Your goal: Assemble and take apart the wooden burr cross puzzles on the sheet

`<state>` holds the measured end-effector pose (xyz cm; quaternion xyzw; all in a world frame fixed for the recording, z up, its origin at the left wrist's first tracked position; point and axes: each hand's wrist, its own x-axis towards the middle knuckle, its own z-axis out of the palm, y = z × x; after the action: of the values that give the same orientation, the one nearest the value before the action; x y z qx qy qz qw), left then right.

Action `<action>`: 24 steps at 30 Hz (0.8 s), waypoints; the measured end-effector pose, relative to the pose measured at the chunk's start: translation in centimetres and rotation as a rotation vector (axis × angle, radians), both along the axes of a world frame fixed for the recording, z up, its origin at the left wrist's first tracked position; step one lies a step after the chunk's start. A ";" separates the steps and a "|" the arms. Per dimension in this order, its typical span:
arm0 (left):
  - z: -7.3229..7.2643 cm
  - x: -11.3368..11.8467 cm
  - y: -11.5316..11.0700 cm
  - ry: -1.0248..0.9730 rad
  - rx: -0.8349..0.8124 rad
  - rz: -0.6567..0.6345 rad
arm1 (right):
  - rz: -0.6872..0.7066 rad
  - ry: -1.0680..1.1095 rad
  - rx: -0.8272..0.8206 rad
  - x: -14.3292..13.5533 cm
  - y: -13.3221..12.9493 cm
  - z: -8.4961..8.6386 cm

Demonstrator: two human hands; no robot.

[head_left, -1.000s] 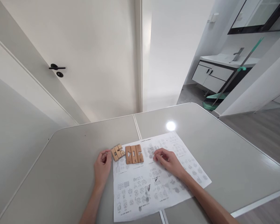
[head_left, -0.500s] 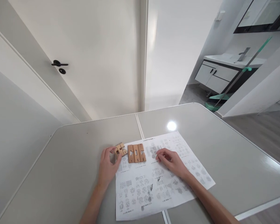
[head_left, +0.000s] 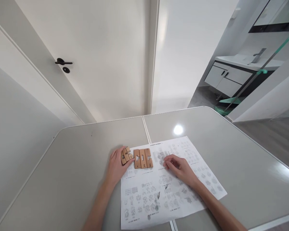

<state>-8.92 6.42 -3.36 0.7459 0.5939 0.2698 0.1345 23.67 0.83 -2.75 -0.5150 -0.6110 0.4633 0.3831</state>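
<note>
Three flat wooden pieces numbered 1, 2 and 3 (head_left: 143, 158) lie side by side on the upper left of a printed sheet (head_left: 156, 192). Just left of them is a small group of notched wooden pieces (head_left: 126, 156), partly covered by my left hand (head_left: 117, 165), whose thumb and fingers are curved around it. My right hand (head_left: 177, 166) rests on the sheet to the right of the numbered pieces, its fingers pressed together over the printed drawings; whatever lies between its fingertips is too small to make out.
The grey table (head_left: 69, 173) has a pale seam (head_left: 146, 130) across its middle. Beyond its far edge stands a door with a black handle (head_left: 64, 62). At the back right are a sink cabinet (head_left: 227, 77) and a green-handled broom (head_left: 262, 71).
My left hand has closed in around the left group of wooden pieces, which is turned slightly. The view has shifted a little. My right hand stays at about the same place on the sheet.
</note>
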 end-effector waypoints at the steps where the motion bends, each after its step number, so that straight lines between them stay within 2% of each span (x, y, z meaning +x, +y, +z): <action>1: 0.0 0.0 0.0 -0.003 -0.005 0.002 | -0.001 -0.005 -0.001 0.0 0.0 0.0; 13: 0.3 -0.5 -0.6 -0.033 -0.068 0.024 | 0.021 -0.046 -0.001 0.3 0.0 -0.5; 19: 0.1 -0.9 -1.0 -0.056 -0.076 0.037 | 0.109 -0.094 -0.006 0.2 -0.3 0.5; 24: 0.2 -0.9 -1.0 -0.102 -0.063 0.033 | 0.189 -0.158 0.033 -1.0 -0.7 1.6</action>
<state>-9.86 5.38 -3.13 0.7166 0.6069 0.2907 0.1834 22.71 0.18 -1.19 -0.4836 -0.6927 0.4453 0.2966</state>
